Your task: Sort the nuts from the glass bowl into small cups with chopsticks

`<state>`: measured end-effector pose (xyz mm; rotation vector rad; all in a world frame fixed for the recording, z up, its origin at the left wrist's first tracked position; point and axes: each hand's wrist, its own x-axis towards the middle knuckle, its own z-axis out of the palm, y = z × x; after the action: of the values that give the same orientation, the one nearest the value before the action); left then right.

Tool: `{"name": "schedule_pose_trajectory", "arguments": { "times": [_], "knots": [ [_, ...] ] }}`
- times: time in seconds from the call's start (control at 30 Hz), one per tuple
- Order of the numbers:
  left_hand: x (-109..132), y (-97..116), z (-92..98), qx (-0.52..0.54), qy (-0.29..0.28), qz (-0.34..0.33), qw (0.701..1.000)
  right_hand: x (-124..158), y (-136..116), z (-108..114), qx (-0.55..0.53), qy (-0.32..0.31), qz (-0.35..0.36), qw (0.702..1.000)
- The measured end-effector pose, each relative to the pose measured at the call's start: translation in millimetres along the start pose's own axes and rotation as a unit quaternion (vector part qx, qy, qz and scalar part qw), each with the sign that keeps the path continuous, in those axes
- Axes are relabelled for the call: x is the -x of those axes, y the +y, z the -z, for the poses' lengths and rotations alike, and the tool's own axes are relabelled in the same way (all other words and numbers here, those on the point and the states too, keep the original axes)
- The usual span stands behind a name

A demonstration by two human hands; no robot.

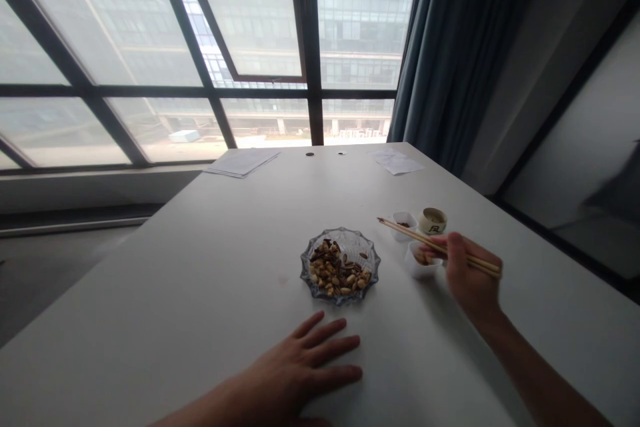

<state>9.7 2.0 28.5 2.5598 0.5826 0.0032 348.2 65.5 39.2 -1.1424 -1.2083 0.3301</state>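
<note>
A pair of wooden chopsticks [425, 238] is gripped in my right hand [467, 277], with the tips pointing left above a small white dish [401, 235] of dark bits. Partly behind that hand is a second white dish [423, 271] with light brown pieces in it. My left hand [315, 360] rests flat on the table with its fingers spread, just in front of a scalloped glass bowl [307, 283]. Mixed nuts and seeds [335, 273] lie in the bowl. Whether the chopstick tips hold anything is too small to tell.
A cream-coloured cup [433, 220] with a dark mark stands behind the white dishes. Paper sheets lie at the far left [243, 163] and far right [399, 161] of the white table [210, 267]. Beyond are large windows and a dark blue curtain [445, 47].
</note>
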Motion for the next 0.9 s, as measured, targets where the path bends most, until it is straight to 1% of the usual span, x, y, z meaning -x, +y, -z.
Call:
{"name": "schedule_pose_trajectory", "arguments": {
  "times": [0.13,0.2,0.33,0.53,0.6,0.7,0.8,0.9],
  "knots": [
    [0,1,0.9,-0.009,-0.011,0.01,1.0,-16,9,13,0.027,0.07,0.008,0.997],
    [0,2,1.0,-0.014,-0.015,0.011,1.0,-20,10,17,0.032,0.087,0.003,0.996],
    [0,1,1.4,-0.025,-0.015,0.006,1.0,-23,5,18,0.029,0.079,0.006,0.996],
    [0,1,1.0,-0.024,-0.025,0.014,0.999,-17,0,15,0.023,0.069,0.013,0.997],
    [0,0,0.1,-0.025,-0.019,0.012,0.999,-13,0,13,0.012,0.056,0.008,0.998],
    [0,0,-0.6,-0.022,-0.014,0.007,1.0,-4,-3,8,-0.011,0.012,0.002,1.0],
    [0,0,0.0,-0.015,-0.015,0.008,1.0,6,-14,2,-0.02,-0.061,0.017,0.998],
    [0,0,0.8,-0.015,-0.026,0.011,0.999,15,-26,-3,-0.01,-0.142,0.051,0.988]
  ]
}}
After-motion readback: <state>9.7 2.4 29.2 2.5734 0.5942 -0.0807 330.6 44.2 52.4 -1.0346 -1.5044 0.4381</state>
